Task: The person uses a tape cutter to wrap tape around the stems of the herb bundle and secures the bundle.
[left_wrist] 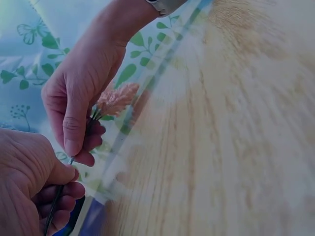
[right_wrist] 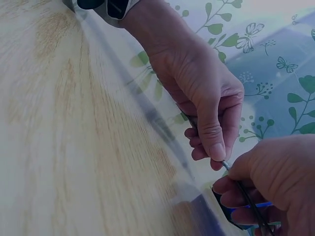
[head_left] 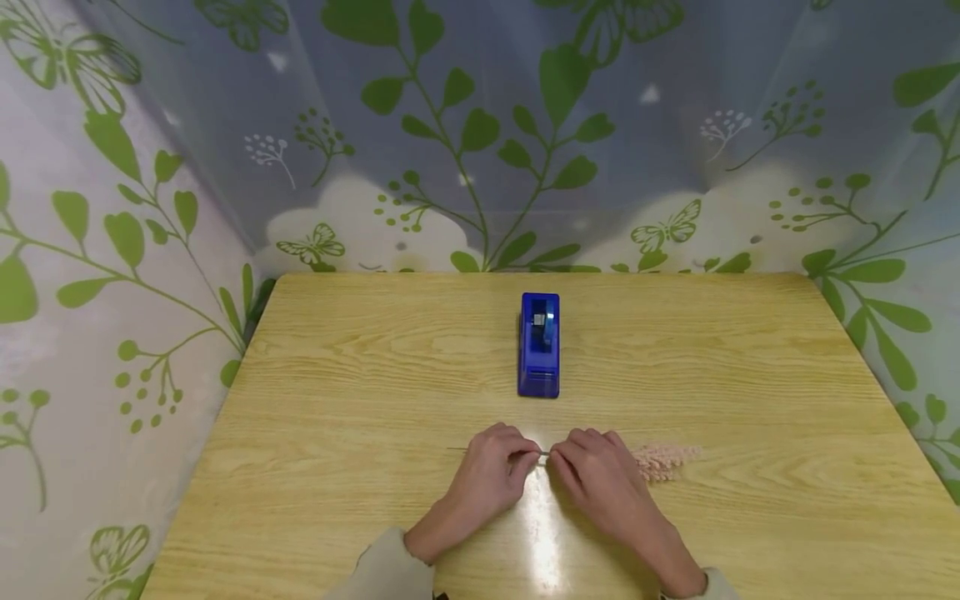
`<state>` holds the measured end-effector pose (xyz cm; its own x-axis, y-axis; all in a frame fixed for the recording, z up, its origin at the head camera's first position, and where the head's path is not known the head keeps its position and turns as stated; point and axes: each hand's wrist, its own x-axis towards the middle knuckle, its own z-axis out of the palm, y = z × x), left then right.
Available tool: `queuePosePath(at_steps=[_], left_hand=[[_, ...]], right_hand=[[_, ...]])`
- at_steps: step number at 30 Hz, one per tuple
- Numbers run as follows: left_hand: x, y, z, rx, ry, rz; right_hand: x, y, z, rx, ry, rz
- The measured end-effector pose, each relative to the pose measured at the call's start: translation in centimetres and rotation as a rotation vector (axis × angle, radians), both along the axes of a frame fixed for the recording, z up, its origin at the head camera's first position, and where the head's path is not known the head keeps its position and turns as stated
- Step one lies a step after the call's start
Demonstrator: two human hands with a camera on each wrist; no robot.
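Note:
Pink artificial flowers [head_left: 663, 461] on thin dark stems [left_wrist: 54, 209] lie crosswise between my hands, low over the table. My left hand [head_left: 489, 471] pinches the stems between thumb and fingers, and a thin end sticks out past it to the left. Close beside it, my right hand [head_left: 606, 483] pinches the same stems, with the pink flower heads just beyond it. A short pale, shiny stretch of stem shows between the two sets of fingertips in the right wrist view. Curled fingers hide much of the stems.
A blue tape dispenser [head_left: 538, 382] stands beyond my hands, near the middle of the wooden table [head_left: 360, 358]. A curtain [head_left: 480, 183] printed with leaves and butterflies hangs at the table's far edge and along both sides.

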<state>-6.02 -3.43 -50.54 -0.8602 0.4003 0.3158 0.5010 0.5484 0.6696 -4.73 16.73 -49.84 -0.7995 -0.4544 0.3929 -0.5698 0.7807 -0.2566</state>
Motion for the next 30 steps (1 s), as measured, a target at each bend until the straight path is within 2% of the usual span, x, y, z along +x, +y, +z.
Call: queuePosePath(at_steps=[10,15,19,22,30], left_hand=[[0.15,0.16,0.18,-0.054,-0.004,0.036],[0.29,0.52,0.36,-0.125,-0.001,0.068],[0.12,0.64,0.43,-0.176,-0.020,0.065],[-0.05,0.60,0.44,-0.179,-0.022,0.061],[-0.23,0.56,0.19,-0.130,0.061,0.079]], right_hand=[[-0.36,0.20,-0.40,-0.021,0.083,0.020],[-0.43,0.28,-0.41,-0.034,0.102,0.009],[-0.51,0.30,-0.42,-0.062,0.121,-0.003],[-0.53,0.28,-0.44,-0.075,0.120,-0.001],[-0.42,0.15,-0.46,-0.077,0.095,-0.017]])
